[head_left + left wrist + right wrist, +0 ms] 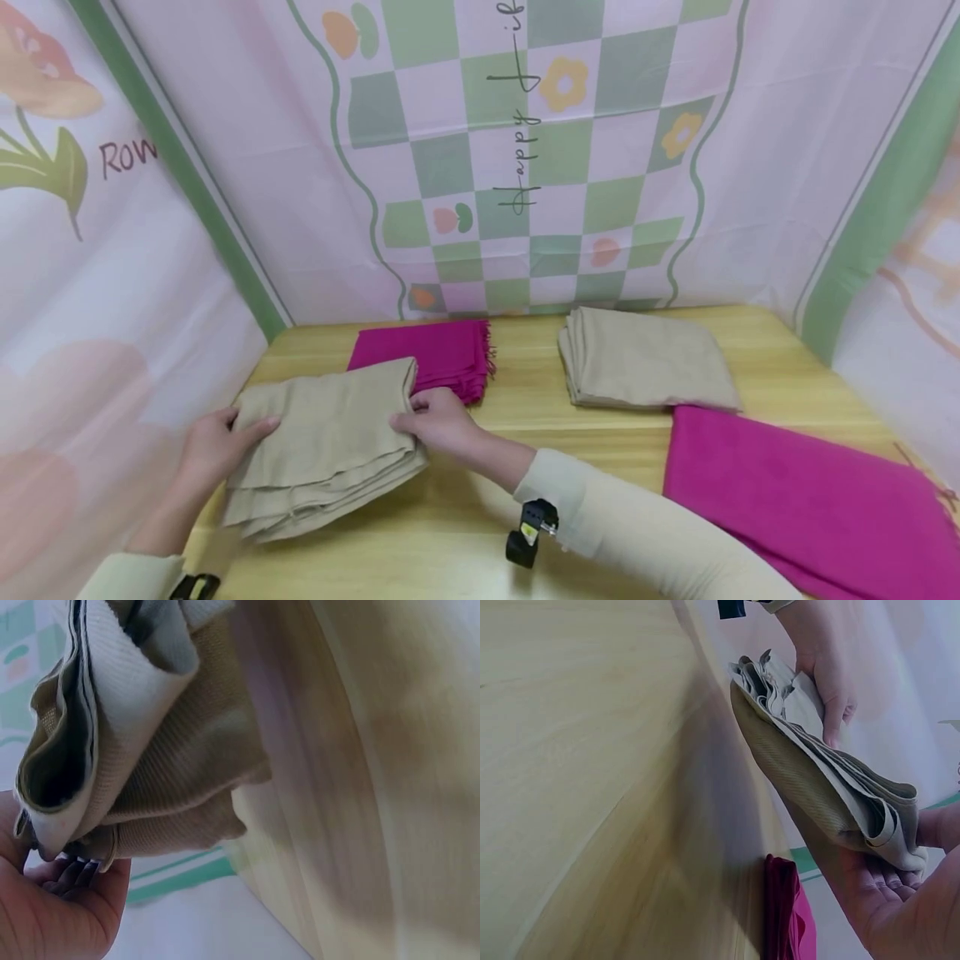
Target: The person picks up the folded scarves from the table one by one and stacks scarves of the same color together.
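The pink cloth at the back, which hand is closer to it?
Right. The right hand is just in front of the pink cloth, holding the beige cloth's right edge. The left hand is farther away, off to the left, holding the other edge.

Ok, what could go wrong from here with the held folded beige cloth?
The held folded beige cloth shows staggered layers along its near edge, which could slip. Gripped at opposite sides by the left hand and right hand, its middle might sag. It could nudge the folded fringed magenta cloth behind it.
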A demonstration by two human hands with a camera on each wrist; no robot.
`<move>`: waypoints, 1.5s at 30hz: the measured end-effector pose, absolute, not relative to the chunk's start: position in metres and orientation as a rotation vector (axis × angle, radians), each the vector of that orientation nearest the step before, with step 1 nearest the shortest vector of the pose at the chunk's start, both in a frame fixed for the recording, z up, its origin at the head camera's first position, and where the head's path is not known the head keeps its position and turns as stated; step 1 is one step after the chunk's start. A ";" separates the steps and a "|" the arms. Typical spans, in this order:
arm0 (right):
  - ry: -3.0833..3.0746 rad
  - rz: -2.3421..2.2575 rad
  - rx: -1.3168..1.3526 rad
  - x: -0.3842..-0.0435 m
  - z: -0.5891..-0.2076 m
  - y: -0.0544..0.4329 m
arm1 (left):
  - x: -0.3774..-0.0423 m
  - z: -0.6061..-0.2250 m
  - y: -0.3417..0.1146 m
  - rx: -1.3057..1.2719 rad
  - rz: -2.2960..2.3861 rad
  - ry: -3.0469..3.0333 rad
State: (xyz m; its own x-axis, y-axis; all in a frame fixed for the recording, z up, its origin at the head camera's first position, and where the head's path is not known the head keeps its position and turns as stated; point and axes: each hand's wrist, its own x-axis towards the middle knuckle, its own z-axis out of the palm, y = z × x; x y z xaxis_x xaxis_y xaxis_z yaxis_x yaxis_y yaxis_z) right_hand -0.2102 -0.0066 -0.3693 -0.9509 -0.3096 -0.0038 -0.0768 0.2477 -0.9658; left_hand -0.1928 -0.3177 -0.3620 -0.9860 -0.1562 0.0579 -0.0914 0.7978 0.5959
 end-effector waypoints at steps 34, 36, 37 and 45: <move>2.288 -1.835 -0.308 -0.187 -0.378 0.058 | -0.209 -0.371 -0.258 0.080 -1.097 -2.833; 2.279 -1.846 -0.309 -0.185 -0.379 0.061 | -0.210 -0.371 -0.255 0.067 -1.112 -2.828; 2.278 -1.851 -0.307 -0.184 -0.380 0.062 | -0.210 -0.372 -0.253 0.059 -1.115 -2.827; 2.240 -1.879 -0.235 -0.176 -0.380 0.070 | -0.211 -0.375 -0.246 0.017 -1.144 -2.823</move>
State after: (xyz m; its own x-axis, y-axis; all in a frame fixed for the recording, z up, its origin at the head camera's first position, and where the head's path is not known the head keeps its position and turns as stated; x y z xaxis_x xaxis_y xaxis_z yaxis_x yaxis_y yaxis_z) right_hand -0.1763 0.0701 -0.3803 -0.9657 -0.2535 -0.0565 0.0114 0.1757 -0.9844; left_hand -0.2110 -0.2459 -0.3753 -0.9954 -0.0462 0.0841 0.0254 0.7187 0.6949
